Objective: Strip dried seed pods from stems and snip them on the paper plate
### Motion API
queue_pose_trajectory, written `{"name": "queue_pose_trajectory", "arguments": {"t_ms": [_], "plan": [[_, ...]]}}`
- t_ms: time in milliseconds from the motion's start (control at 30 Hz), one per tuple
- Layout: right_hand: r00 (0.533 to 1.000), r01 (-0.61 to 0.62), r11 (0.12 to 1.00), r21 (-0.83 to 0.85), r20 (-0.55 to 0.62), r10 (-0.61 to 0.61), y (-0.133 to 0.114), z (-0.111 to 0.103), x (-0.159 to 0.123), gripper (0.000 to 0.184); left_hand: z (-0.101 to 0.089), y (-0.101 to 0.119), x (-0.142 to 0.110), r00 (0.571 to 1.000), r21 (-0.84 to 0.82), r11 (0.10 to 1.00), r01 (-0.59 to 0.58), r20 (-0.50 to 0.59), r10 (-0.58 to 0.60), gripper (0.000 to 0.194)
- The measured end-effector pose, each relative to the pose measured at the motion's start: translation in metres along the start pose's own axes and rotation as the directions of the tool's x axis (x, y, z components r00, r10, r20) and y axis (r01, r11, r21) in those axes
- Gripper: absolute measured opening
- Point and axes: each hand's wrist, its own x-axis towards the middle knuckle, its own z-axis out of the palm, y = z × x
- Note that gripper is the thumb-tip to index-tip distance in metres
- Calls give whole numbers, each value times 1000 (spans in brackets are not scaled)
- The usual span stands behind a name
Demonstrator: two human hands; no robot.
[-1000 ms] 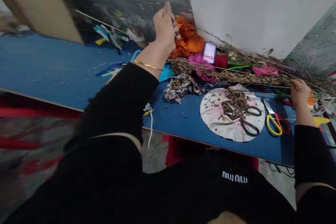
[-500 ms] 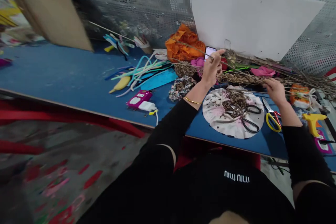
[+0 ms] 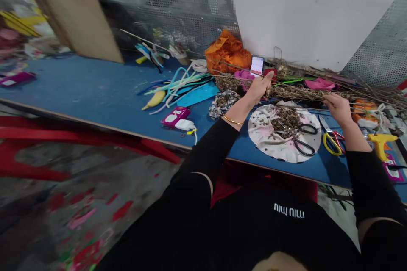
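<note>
My left hand (image 3: 260,87) is closed around dried plant stems (image 3: 295,92) behind the round cloth, with thin ends sticking out to the left past it. Farther right, my right hand (image 3: 337,106) pinches the same dry stems, its fingertips pressed together. Below and between both hands lies a round white, pink-stained cloth (image 3: 263,146), topped by a heap of brown dried plant bits (image 3: 288,117). Black-handled scissors (image 3: 304,147) rest on that heap. Scissors with red and yellow handles (image 3: 331,144) lie on the blue table close to my right wrist.
Behind my left hand are an orange bundle (image 3: 227,55) and a phone (image 3: 257,66). A white board (image 3: 311,25) leans at the back. Leftward lie pipe cleaners (image 3: 178,87), a purple packet (image 3: 175,117) and a patterned cloth (image 3: 219,106). A yellow glue gun (image 3: 381,144) is at right.
My left hand has come down and right from beside the orange bundle to the stems. My right hand has moved left along them. Over the last half second both hands have barely shifted.
</note>
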Motion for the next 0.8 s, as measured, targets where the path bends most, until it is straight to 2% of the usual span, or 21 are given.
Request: {"name": "queue_pose_trajectory", "arguments": {"t_ms": [133,367,467,600,700,800], "plan": [[999,6,1000,-11,-38,-7,2,2,-5,27,0,0,-7,972,-95,975,201,147,-186,71],[999,15,993,-121,-48,-21,5,0,-10,31,-7,5,-9,860,-278,827,488,316,-401,69],[998,14,986,-164,-60,-24,2,-1,-10,31,-5,10,-12,826,-310,772,555,313,-468,69],[999,-8,983,-184,-50,-1,0,0,-12,29,-2,14,-15,791,-271,744,610,245,-560,70],[999,-36,981,-192,-39,29,9,-1,-18,27,-12,13,-15,771,-212,742,636,228,-595,66],[991,-113,974,-198,-90,96,23,-6,-27,30,-31,11,-16,791,-232,757,610,221,-570,60]]}}
